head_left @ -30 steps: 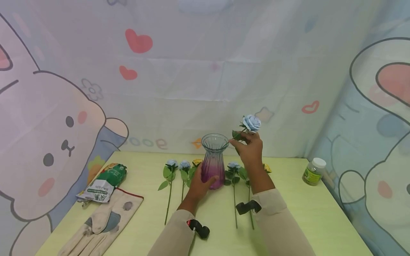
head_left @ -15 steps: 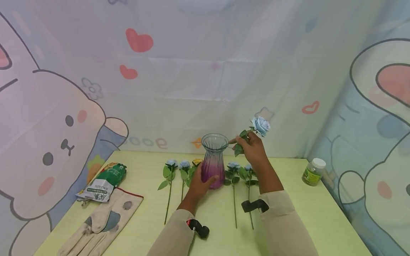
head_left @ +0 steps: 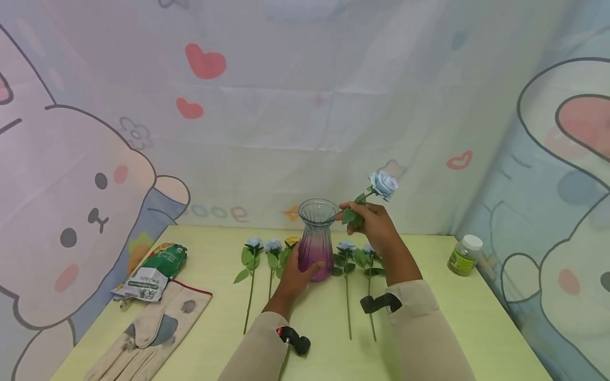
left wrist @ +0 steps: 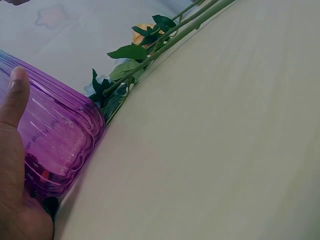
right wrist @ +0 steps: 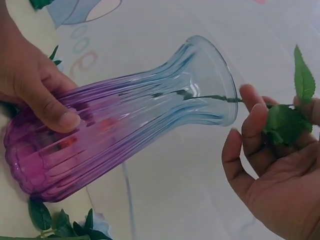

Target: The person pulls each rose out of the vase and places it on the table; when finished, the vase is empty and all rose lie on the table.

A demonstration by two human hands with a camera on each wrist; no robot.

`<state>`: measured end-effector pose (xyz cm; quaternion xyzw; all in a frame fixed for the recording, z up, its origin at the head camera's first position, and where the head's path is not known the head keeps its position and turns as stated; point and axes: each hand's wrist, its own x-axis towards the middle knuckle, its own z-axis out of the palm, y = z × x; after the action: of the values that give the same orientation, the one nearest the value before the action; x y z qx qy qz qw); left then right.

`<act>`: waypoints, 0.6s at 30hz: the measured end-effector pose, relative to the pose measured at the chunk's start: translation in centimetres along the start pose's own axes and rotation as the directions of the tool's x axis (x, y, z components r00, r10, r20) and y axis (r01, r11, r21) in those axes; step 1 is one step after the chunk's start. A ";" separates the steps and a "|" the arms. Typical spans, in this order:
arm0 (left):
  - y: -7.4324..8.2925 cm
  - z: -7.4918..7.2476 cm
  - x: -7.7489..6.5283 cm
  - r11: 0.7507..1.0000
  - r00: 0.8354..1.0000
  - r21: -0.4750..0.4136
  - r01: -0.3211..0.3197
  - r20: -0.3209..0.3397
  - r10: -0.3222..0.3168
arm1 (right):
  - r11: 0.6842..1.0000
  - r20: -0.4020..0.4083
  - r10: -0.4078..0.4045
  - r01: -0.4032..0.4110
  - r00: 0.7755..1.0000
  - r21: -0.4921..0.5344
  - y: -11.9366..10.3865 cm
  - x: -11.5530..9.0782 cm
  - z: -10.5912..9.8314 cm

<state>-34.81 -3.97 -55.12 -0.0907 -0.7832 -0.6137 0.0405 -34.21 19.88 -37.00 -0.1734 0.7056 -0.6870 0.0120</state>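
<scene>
A glass vase (head_left: 316,248), clear at its flared mouth and purple below, stands on the table in the head view. My left hand (head_left: 296,278) grips its lower body, thumb across the front; the left wrist view shows that thumb (left wrist: 17,95) on the purple glass. To the right of the mouth, my right hand (head_left: 376,225) pinches the stem of a pale blue rose (head_left: 384,185) among its green leaves (right wrist: 286,124). In the right wrist view, the stem (right wrist: 212,98) passes through the mouth into the vase. The rose's bloom leans up to the right, outside the vase.
Blue roses (head_left: 254,243) and a yellow rose (head_left: 292,241) lie left of the vase, more blue roses (head_left: 347,246) right of it. A green-and-white packet (head_left: 154,270) and a work glove (head_left: 157,328) lie at left. A white-capped jar (head_left: 464,255) stands near the right edge.
My right hand has shifted right and slightly down with the rose, then a little back left. Its leaves now show below the fingers. My left hand and the vase have stayed put.
</scene>
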 end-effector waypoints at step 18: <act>-0.1 0.0 0.1 1.000 1.000 0.000 -0.004 0.000 0.004 | 0.941 -0.051 -0.125 0.135 0.991 0.312 1.2 -0.2 0.0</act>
<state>-34.94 -3.93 -55.16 -0.0924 -0.7831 -0.6135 0.0420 -34.32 19.94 -38.25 -0.2050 0.5743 -0.7924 -0.0168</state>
